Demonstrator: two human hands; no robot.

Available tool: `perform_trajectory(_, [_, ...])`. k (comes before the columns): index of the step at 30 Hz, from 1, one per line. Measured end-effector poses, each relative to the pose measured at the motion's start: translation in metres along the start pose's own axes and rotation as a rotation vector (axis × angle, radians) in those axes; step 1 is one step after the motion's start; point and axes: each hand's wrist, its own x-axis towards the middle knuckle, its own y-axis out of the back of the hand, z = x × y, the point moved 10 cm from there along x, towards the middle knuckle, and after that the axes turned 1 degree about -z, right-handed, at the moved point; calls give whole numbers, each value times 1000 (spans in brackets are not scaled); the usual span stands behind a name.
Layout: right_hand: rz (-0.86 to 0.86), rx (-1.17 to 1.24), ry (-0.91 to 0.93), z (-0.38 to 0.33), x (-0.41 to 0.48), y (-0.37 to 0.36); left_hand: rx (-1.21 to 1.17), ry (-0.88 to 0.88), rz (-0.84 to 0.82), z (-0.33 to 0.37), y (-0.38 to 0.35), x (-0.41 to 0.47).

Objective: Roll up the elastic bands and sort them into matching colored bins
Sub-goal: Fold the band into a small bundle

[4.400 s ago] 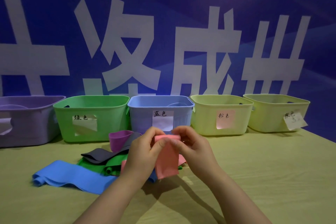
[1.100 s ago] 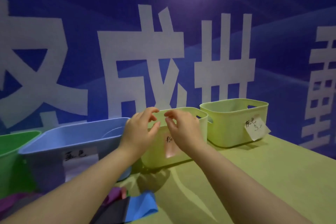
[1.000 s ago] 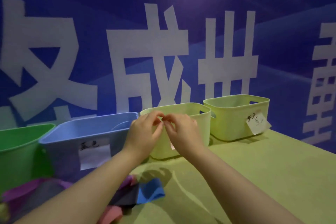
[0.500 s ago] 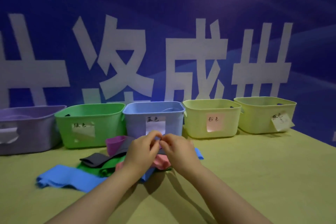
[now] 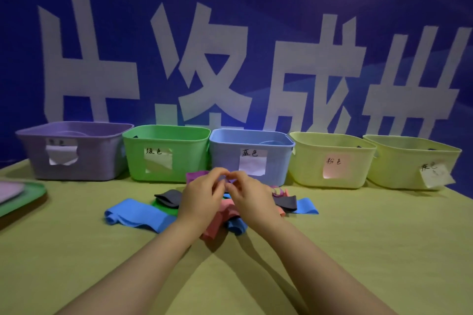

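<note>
- So, both hands are over the pile: left hand (image 5: pixel 202 197) and right hand (image 5: pixel 252 199) have their fingers curled, tips meeting just above the bands. I can't tell if they've actually pinched anything.
- The pile sits on the table (image 5: pixel 358 238) in front of the blue bin (image 5: pixel 225 158). The pink band (image 5: pixel 217 220) is right under the hands, the blue band (image 5: pixel 135 215) is off to the left, and the grey band (image 5: pixel 167 197) is behind the left hand.
- My guess is the step is picking the next band. Take one only, pink looks easiest, and pull it clear so nothing tags along.
- Flatten it and roll tight from a short end, thumbs pressing. This stuff probably springs open.
- Keep the pinch until it's over the pink bin (image 5: pixel 307 166), right of the blue one. Go by the label, since the tub itself looks yellowish.
</note>
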Motion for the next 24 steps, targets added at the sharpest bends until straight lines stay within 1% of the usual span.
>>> perform_trajectory(2, [-13, -38, 4, 3, 3, -4, 17, -21, 2, -4, -1, 0])
perform_trajectory(5, [-42, -80, -16, 14, 4, -13, 118, -97, -46, -8, -17, -3])
perform_trajectory(7, [-73, -103, -29, 21, -2, -23, 188, -46, -126, -19, -34, -8])
perform_trajectory(10, [-147, -197, -16, 29, -10, -42, 269, 54, -313, -36, -61, -18])
perform_trajectory(12, [-151, -235, -15, 31, -11, -43, 316, 66, -348, -39, -65, -20])
perform_trajectory(17, [-96, -199, -16, 28, -9, -32, 310, 56, -288, -39, -55, -18])
perform_trajectory(19, [-54, -169, -32, 31, -10, -25, 261, 51, -258, -38, -51, -18])
perform_trajectory(22, [4, -102, -68, 34, -10, -15, 51, 90, -133, -35, -34, -13])
perform_trajectory(24, [55, -63, -41, 28, -12, -8, -132, 149, -35, -34, -22, -10])
